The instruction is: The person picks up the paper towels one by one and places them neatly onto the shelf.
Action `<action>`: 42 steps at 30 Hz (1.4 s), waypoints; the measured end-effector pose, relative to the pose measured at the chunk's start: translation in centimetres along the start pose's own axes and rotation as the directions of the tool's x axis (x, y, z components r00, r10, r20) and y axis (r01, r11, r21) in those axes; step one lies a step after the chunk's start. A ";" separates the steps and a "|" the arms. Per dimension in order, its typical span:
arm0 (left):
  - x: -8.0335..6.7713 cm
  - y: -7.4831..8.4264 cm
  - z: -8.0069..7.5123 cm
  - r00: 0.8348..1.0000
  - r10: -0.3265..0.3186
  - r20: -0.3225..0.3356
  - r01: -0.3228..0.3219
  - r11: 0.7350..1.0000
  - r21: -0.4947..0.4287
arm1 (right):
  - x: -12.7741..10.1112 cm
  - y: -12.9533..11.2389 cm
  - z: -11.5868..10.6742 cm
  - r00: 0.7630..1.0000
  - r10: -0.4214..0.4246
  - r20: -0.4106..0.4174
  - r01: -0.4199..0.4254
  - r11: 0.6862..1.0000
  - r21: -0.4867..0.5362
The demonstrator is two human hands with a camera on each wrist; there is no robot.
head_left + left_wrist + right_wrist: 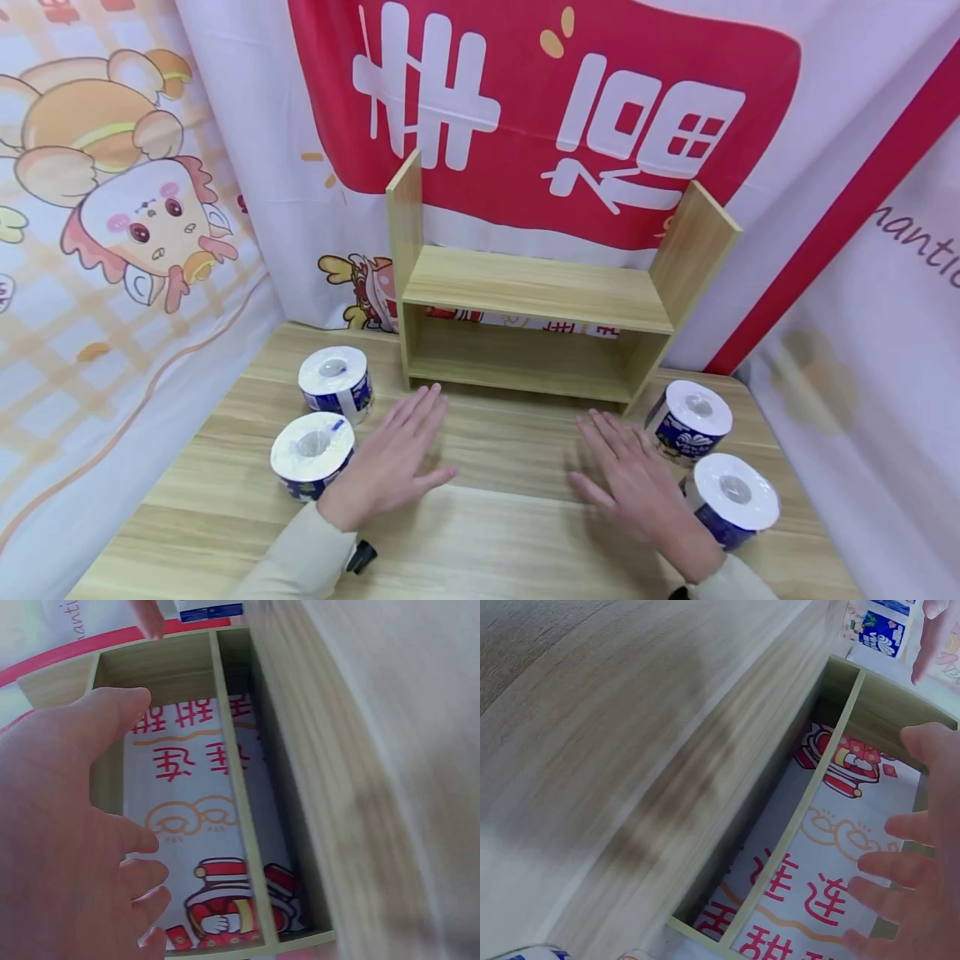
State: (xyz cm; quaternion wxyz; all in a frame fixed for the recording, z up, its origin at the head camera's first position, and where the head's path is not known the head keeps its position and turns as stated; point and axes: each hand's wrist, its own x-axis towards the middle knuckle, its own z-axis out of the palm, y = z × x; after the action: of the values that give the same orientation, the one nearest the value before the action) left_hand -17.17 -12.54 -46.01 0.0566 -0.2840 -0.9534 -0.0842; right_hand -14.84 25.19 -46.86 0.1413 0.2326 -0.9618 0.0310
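Observation:
My left hand (pixel 393 458) reaches forward over the wooden table with straight, slightly spread fingers and holds nothing. Its fingertips come near the lower left front of a small wooden shelf (pixel 536 287). My right hand (pixel 630 487) mirrors it near the shelf's lower right front, also without anything in it. Whether the palms touch the table cannot be told. Beside the left hand stand two toilet rolls (pixel 312 446) in blue-printed wrap, and two more toilet rolls (pixel 733 492) stand beside the right hand. Both wrist views show the shelf's long board (pixel 238 780) beyond the fingers.
The shelf stands at the back of the table (pixel 480 542), with two upright side panels and two horizontal boards. Behind it hangs a red and white printed cloth (pixel 525 108). Printed cloth walls (pixel 112 250) also enclose the left and right sides.

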 end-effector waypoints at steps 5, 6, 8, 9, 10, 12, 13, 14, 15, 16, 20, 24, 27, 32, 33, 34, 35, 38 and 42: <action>0.0 -0.1 -1.9 0.999 0.013 -0.035 -0.013 1.000 0.007 | 0.0 0.4 -0.8 0.984 -0.123 -0.128 0.124 0.992 -0.003; 0.1 -0.1 -2.3 0.999 0.018 -0.049 -0.017 1.000 0.018 | 0.0 0.5 -1.0 0.977 -0.143 -0.159 0.145 0.989 0.002; 0.2 -0.3 -3.3 0.997 0.028 -0.065 -0.025 0.999 0.039 | 0.0 0.6 -1.5 0.965 -0.167 -0.205 0.174 0.985 0.016; 0.3 -0.3 -3.8 0.997 0.031 -0.073 -0.028 0.998 0.049 | 0.0 0.7 -1.8 0.959 -0.174 -0.225 0.183 0.983 0.018; 0.3 -0.4 -4.4 0.996 0.036 -0.078 -0.030 0.997 0.065 | -0.1 0.7 -2.1 0.953 -0.182 -0.242 0.192 0.981 0.017; 0.5 -0.5 -5.7 0.995 0.046 -0.086 -0.038 0.995 0.093 | -0.2 0.8 -2.7 0.946 -0.188 -0.264 0.201 0.979 0.022; 0.6 -0.6 -6.4 0.995 0.048 -0.087 -0.039 0.994 0.104 | -0.2 0.9 -3.0 0.944 -0.192 -0.269 0.205 0.979 0.020; 0.6 -0.6 -7.2 0.994 0.052 -0.092 -0.041 0.992 0.118 | -0.3 1.0 -3.3 0.940 -0.199 -0.278 0.211 0.977 0.016; 0.7 -0.7 -7.9 0.994 0.054 -0.097 -0.041 0.991 0.131 | -0.4 1.1 -3.6 0.938 -0.201 -0.282 0.212 0.977 0.008; 0.8 -0.8 -8.7 0.993 0.056 -0.100 -0.041 0.989 0.145 | -0.5 1.2 -3.9 0.937 -0.204 -0.285 0.215 0.977 0.007; 1.5 -1.1 -11.7 0.991 0.063 -0.116 -0.042 0.984 0.173 | -1.2 1.8 -5.1 0.936 -0.205 -0.284 0.212 0.977 -0.008; 2.3 -1.3 -14.6 0.991 0.059 -0.124 -0.031 0.976 0.214 | -2.0 2.7 -6.2 0.942 -0.188 -0.279 0.192 0.981 -0.013; 2.9 -1.5 -16.5 0.988 0.058 -0.141 -0.021 0.968 0.248 | -2.5 3.4 -6.9 0.946 -0.174 -0.275 0.176 0.984 -0.017; 4.0 -1.9 -19.1 0.980 0.074 -0.183 -0.017 0.955 0.296 | -3.3 4.6 -7.7 0.959 -0.135 -0.249 0.133 0.991 -0.025; 4.2 -1.9 -19.6 0.979 0.074 -0.190 -0.014 0.954 0.300 | -3.4 4.8 -7.8 0.961 -0.128 -0.245 0.126 0.992 -0.024; 4.5 -2.0 -20.0 0.978 0.075 -0.197 -0.012 0.953 0.304 | -3.6 5.1 -7.9 0.963 -0.120 -0.242 0.118 0.993 -0.020; 4.7 -2.1 -20.4 0.976 0.078 -0.203 -0.012 0.951 0.308 | -3.8 5.4 -8.0 0.963 -0.115 -0.243 0.114 0.993 -0.019; 5.6 -2.5 -21.3 0.971 0.086 -0.224 -0.011 0.948 0.319 | -4.4 6.2 -8.2 0.964 -0.105 -0.244 0.108 0.994 -0.003; 6.6 -2.9 -22.3 0.962 0.111 -0.249 -0.020 0.940 0.341 | -4.9 7.2 -8.6 0.966 -0.096 -0.240 0.101 0.995 0.007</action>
State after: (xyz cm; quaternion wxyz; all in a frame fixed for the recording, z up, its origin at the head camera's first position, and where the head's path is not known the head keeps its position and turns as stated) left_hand -22.91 -15.75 -23.51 0.2334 -0.2882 -0.9277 0.0442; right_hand -11.71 34.87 -39.95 0.2554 0.2759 -0.9246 0.0609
